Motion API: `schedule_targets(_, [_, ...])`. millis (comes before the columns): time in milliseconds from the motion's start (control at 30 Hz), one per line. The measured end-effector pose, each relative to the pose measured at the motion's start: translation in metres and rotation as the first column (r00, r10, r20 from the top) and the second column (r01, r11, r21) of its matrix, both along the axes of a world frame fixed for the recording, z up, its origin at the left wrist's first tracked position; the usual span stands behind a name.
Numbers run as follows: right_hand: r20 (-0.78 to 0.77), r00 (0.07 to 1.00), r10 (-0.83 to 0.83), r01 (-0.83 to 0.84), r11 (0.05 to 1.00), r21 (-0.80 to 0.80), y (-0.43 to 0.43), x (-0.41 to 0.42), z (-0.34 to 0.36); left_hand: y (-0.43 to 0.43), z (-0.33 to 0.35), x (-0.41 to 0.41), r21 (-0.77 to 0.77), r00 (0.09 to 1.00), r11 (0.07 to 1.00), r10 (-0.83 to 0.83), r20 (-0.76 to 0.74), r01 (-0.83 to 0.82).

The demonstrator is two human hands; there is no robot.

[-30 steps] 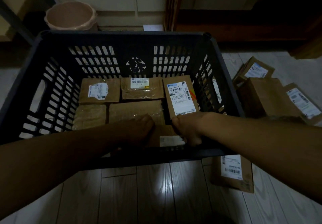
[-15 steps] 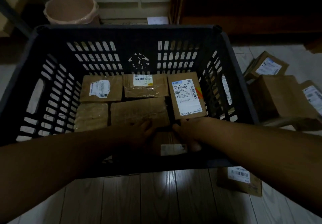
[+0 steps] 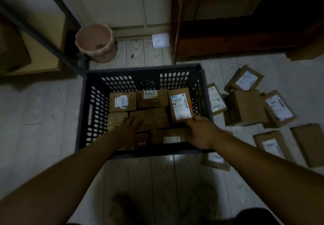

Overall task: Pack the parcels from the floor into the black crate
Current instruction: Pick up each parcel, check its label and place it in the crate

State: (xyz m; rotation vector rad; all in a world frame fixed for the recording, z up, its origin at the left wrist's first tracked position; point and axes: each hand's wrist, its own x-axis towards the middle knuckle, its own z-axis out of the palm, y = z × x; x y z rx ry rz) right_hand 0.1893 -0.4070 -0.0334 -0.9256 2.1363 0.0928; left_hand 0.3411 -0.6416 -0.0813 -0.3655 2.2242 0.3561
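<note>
The black slatted crate point(image 3: 83, 112) stands on the floor in front of me, with several brown parcels lying flat inside. My left hand point(image 3: 130, 128) rests with spread, straight fingers on the middle parcel point(image 3: 154, 118). My right hand point(image 3: 201, 132) curls its fingers over the right end of the near parcel point(image 3: 168, 136), which lies against the crate's near wall. Its fingertips also reach the near edge of an upright-labelled parcel point(image 3: 180, 104) at the crate's right side. More parcels point(image 3: 245, 107) lie loose on the floor to the right of the crate.
A pink waste bin point(image 3: 95, 42) stands behind the crate to the left. Dark wooden furniture point(image 3: 228, 32) fills the back right, and a low shelf point(image 3: 35, 49) the back left. One small parcel point(image 3: 215, 160) lies by the crate's near right corner. My feet point(image 3: 122, 207) show at the bottom.
The view has risen and pulled back from the crate. My left hand has opened and spread over the middle parcel. The near parcel now lies flat against the near wall.
</note>
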Motion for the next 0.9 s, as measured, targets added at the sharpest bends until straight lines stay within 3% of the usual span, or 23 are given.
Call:
schedule_targets(100, [-0.007,1.0,-0.015,0.015,1.0,0.002,0.017,0.02,0.084,0.018,0.103,0.017,-0.003,0.996,0.997,0.083,-0.025,-0.083])
schedule_targets(200, [-0.046,0.999,-0.015,0.013,0.999,-0.035,0.03,0.037,0.181,0.053,0.231,0.035,0.039,0.968,0.976,0.217,-0.125,-0.214])
schedule_targets(267, [-0.069,0.997,-0.043,0.038,0.996,-0.08,0.038,0.046,0.243,0.071,0.303,0.052,0.059,0.954,0.977,0.214,-0.212,-0.206])
schedule_targets(400, [-0.144,0.987,-0.064,0.036,0.981,-0.188,0.057,0.067,0.346,0.099,0.404,0.093,0.032,0.912,0.953,0.298,-0.281,-0.301])
schedule_targets(500, [-0.197,0.978,-0.066,0.014,0.967,-0.255,0.075,0.091,0.397,0.122,0.455,0.116,-0.024,0.907,0.952,0.283,-0.313,-0.305])
schedule_targets(667, [-0.329,0.935,-0.135,0.043,0.961,-0.272,0.127,0.14,0.454,0.152,0.502,0.141,0.011,0.884,0.94,0.325,-0.335,-0.341])
schedule_targets(900, [-0.444,0.844,-0.301,0.214,0.948,-0.237,0.233,0.175,0.539,0.227,0.594,0.133,0.115,0.848,0.977,0.213,-0.486,-0.18])
